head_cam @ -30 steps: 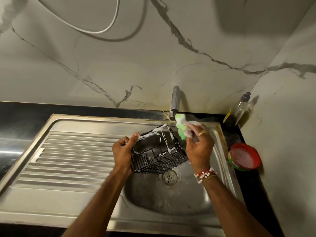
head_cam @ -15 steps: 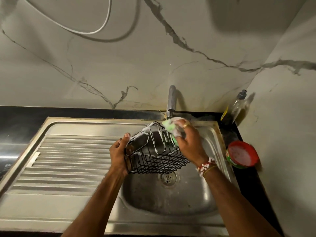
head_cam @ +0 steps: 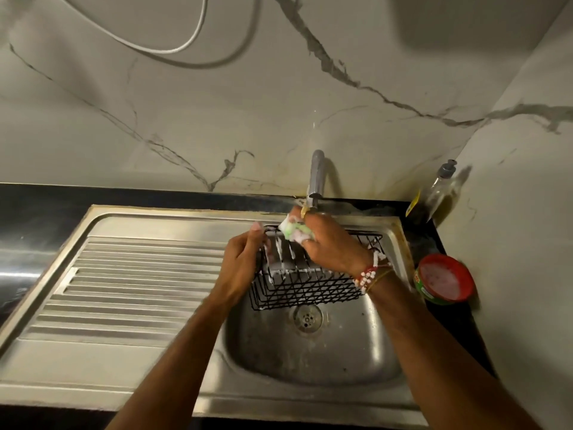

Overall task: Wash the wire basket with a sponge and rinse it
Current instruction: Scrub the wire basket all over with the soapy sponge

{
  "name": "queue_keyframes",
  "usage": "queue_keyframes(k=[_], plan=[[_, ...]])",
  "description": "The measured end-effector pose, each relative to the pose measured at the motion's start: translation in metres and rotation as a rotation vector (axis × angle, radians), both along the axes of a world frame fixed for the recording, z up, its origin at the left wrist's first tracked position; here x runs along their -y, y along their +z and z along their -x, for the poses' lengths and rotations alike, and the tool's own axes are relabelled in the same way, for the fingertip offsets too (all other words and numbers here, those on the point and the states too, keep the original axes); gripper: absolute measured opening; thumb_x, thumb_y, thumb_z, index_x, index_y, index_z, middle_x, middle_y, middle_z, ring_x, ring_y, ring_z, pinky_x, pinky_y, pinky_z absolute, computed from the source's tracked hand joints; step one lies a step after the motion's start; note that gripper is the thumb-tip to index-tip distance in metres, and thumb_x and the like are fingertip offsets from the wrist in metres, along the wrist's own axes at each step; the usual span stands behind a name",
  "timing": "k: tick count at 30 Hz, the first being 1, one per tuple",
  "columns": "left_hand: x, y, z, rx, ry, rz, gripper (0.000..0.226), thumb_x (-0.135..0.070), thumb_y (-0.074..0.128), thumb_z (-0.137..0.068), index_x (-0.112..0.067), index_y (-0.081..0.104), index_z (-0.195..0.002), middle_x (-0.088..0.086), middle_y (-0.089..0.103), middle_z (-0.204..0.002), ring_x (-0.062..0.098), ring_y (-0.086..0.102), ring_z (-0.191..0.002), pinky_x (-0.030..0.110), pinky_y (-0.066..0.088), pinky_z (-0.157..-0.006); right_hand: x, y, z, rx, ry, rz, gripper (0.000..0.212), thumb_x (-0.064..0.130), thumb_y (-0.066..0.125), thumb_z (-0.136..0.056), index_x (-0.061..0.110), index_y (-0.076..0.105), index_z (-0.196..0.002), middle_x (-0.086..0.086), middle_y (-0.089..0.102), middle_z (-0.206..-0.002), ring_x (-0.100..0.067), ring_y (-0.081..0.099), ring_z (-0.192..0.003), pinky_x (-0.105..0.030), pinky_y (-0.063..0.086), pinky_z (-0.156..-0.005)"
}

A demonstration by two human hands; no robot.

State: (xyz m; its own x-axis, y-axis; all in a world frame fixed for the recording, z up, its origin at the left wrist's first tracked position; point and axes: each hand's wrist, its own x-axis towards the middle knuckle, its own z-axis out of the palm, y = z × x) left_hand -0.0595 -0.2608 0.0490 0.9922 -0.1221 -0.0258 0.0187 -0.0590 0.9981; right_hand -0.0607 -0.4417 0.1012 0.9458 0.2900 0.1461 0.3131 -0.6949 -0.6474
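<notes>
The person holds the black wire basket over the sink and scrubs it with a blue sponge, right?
No, the sponge is green, not blue; the head view shows it. The left hand does hold the black wire basket over the sink while the right hand scrubs it.

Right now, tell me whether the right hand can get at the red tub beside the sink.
Probably yes. The red tub stands uncovered just right of the right hand, with nothing standing between them; but that hand grips the sponge.
</notes>
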Motion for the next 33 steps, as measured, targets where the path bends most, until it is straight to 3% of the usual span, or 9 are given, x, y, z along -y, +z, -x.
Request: queue_keyframes(k=[4, 7, 13, 16, 20, 25, 28, 30, 33], plan=[[0.011, -0.002, -0.007, -0.07, 0.217, 0.17, 0.051, -0.043, 0.051, -0.1, -0.013, 0.067, -0.063, 0.008, 0.066, -0.057, 0.024, 0.065, -0.054, 0.035, 0.057, -0.057, -0.023, -0.001, 0.013, 0.239, -0.054, 0.194, 0.035, 0.015, 0.053, -0.084, 0.009, 0.059, -0.119, -0.015, 0.062, -0.119, -0.03, 0.058, -0.105, -0.039, 0.044, -0.091], [0.003, -0.018, -0.01, -0.162, 0.281, 0.254, 0.049, -0.041, 0.054, -0.1, -0.012, 0.07, -0.064, 0.013, 0.066, -0.064, 0.03, 0.063, -0.063, 0.042, 0.055, -0.069, -0.039, -0.013, 0.028, 0.413, -0.078, 0.363, 0.031, 0.019, 0.057, -0.085, 0.017, 0.065, -0.115, -0.01, 0.06, -0.125, -0.029, 0.053, -0.116, -0.045, 0.038, -0.099], [-0.001, -0.03, -0.005, -0.182, 0.301, 0.247, 0.045, -0.038, 0.053, -0.1, -0.001, 0.068, -0.078, 0.014, 0.068, -0.067, 0.029, 0.066, -0.059, 0.034, 0.058, -0.06, -0.025, -0.033, 0.033, 0.417, -0.019, 0.371, 0.027, 0.007, 0.065, -0.081, 0.015, 0.068, -0.106, -0.014, 0.062, -0.119, -0.032, 0.056, -0.112, -0.043, 0.048, -0.096], [-0.003, -0.03, -0.002, -0.137, 0.273, 0.203, 0.043, -0.032, 0.05, -0.102, -0.004, 0.065, -0.074, 0.005, 0.065, -0.057, 0.019, 0.064, -0.049, 0.027, 0.054, -0.048, -0.008, -0.028, 0.036, 0.45, -0.208, 0.335, 0.02, 0.005, 0.067, -0.08, 0.007, 0.067, -0.099, -0.017, 0.062, -0.113, -0.03, 0.063, -0.098, -0.036, 0.057, -0.078], [-0.004, -0.029, 0.0, -0.099, 0.299, 0.199, 0.045, -0.031, 0.049, -0.103, 0.001, 0.062, -0.074, 0.004, 0.063, -0.054, 0.016, 0.063, -0.045, 0.025, 0.052, -0.044, -0.014, -0.032, 0.033, 0.313, -0.48, 0.105, 0.025, 0.022, 0.061, -0.085, 0.009, 0.068, -0.104, -0.014, 0.057, -0.123, -0.024, 0.059, -0.1, -0.031, 0.053, -0.083], [-0.007, -0.03, -0.002, -0.091, 0.32, 0.264, 0.069, -0.056, 0.061, -0.082, 0.013, 0.061, -0.083, 0.023, 0.06, -0.07, 0.029, 0.062, -0.056, 0.033, 0.054, -0.054, -0.048, -0.039, 0.044, 0.297, -0.38, 0.122, 0.022, 0.024, 0.058, -0.086, 0.013, 0.068, -0.102, -0.009, 0.06, -0.112, -0.022, 0.059, -0.091, -0.037, 0.056, -0.073], [-0.01, -0.03, -0.003, -0.101, 0.357, 0.265, 0.05, -0.048, 0.059, -0.09, -0.005, 0.063, -0.065, 0.012, 0.06, -0.059, 0.022, 0.06, -0.049, 0.03, 0.051, -0.052, -0.06, -0.034, 0.048, 0.439, -0.33, 0.139, 0.017, 0.016, 0.061, -0.083, 0.011, 0.071, -0.096, -0.01, 0.064, -0.103, -0.024, 0.06, -0.09, -0.034, 0.055, -0.074], [-0.009, -0.027, -0.004, -0.107, 0.365, 0.252, 0.055, -0.032, 0.052, -0.102, -0.022, 0.061, -0.048, -0.002, 0.057, -0.048, 0.012, 0.055, -0.042, 0.024, 0.048, -0.048, -0.063, -0.035, 0.049, 0.493, -0.268, 0.204, 0.019, 0.012, 0.069, -0.078, 0.013, 0.072, -0.096, -0.012, 0.066, -0.102, -0.026, 0.062, -0.093, -0.036, 0.055, -0.076], [-0.007, -0.026, -0.005, -0.112, 0.345, 0.254, 0.059, -0.025, 0.047, -0.104, -0.022, 0.06, -0.047, -0.004, 0.054, -0.043, 0.007, 0.053, -0.039, 0.02, 0.047, -0.043, -0.057, -0.039, 0.047, 0.473, -0.229, 0.308, 0.025, 0.011, 0.072, -0.076, 0.016, 0.071, -0.1, -0.015, 0.065, -0.106, -0.03, 0.063, -0.096, -0.037, 0.056, -0.076]])
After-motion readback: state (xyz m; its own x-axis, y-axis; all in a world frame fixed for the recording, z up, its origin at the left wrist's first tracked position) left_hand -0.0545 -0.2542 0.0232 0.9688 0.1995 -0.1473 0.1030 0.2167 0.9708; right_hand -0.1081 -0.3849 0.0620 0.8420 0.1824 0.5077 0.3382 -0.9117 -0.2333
